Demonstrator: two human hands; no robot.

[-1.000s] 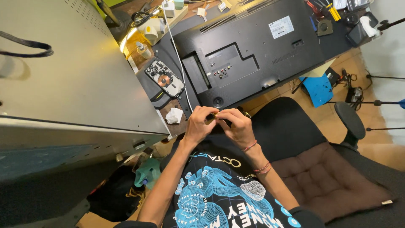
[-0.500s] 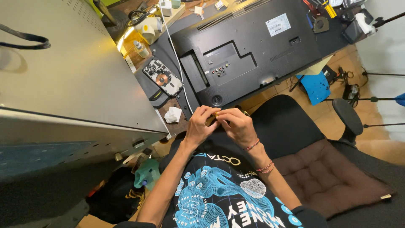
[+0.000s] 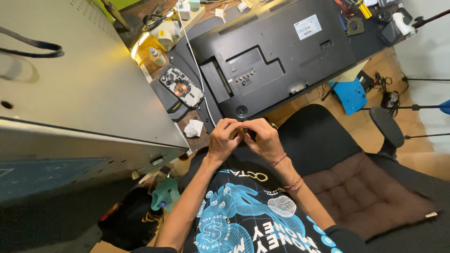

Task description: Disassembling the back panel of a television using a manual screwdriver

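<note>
Both hands, left hand (image 3: 224, 139) and right hand (image 3: 263, 139), stay pressed together, apparently still pinching something small.

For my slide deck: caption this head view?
Both hands, left hand and right hand, pinch something small beside a face-down television.

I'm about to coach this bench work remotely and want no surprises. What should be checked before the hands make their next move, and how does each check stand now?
1. Both hands on the part: left hand and right hand meet at a small dark object. Ok.
2. What the object is: mostly hidden by fingers. Cannot tell.
3. Television lying back-up, flat on the bench. Ok.
4. White cable runs across the bench beside the television, near the hands. Not ok.
5. Opened phone lies apart from the hands. Ok.
6. Crumpled tissue sits at the bench edge, near the left hand. Cannot tell if secure.
</note>
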